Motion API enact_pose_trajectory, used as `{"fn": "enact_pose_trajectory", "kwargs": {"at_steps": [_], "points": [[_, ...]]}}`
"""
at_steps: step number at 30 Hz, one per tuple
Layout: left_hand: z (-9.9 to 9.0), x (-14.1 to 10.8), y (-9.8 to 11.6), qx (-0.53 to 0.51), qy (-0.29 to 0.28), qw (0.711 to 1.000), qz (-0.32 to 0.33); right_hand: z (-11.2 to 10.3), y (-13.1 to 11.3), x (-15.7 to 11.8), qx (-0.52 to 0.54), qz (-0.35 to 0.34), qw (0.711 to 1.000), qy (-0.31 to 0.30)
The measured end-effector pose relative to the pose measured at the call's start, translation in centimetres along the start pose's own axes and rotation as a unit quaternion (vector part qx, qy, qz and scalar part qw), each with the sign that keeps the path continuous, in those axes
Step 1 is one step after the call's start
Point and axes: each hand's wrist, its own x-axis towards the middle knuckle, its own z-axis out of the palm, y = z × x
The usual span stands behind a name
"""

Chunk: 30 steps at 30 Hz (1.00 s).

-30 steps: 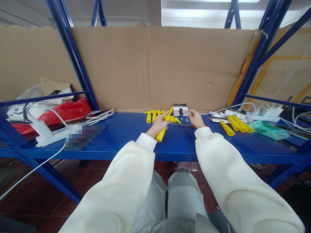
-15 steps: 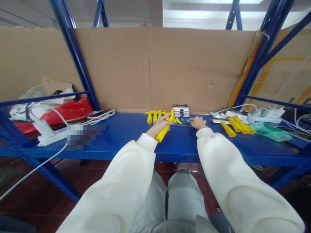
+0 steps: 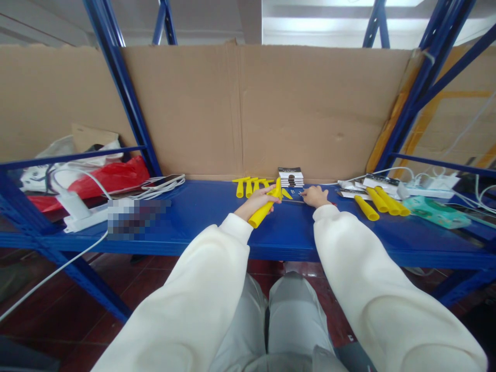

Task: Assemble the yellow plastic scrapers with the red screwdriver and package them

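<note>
Lowered from the stacked boxes (image 3: 291, 178), the right hand (image 3: 315, 197) sits beside tiny pale pieces (image 3: 293, 191) on its left; whether it pinches one, I cannot tell. The left hand (image 3: 257, 202), farther off, grips a tapered yellow tube (image 3: 261, 214), its long axis slanting away rightward.

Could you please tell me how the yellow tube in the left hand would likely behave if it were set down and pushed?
The yellow tube would probably roll, since its side looks rounded. It is likely light for its size, as its near end appears open and hollow. It may be fairly stiff: no dent shows beside the left hand.
</note>
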Motion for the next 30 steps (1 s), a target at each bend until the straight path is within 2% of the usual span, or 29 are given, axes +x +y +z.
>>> {"fn": "enact_pose_trajectory", "kwargs": {"at_steps": [12, 24, 30], "points": [[-0.1, 0.1, 0.0, 0.002, -0.021, 1.000, -0.005, -0.8, -0.9, -0.6, -0.024, 0.016, 1.000, -0.002], [-0.5, 0.7, -0.7, -0.038, -0.031, 0.999, 0.001, -1.4, -1.3, -1.0, 0.020, 0.059, 0.996, -0.069], [-0.4, 0.5, -0.9, -0.041, -0.028, 0.999, 0.008, -0.9, -0.9, -0.4, 0.036, 0.051, 0.996, -0.065]]}}
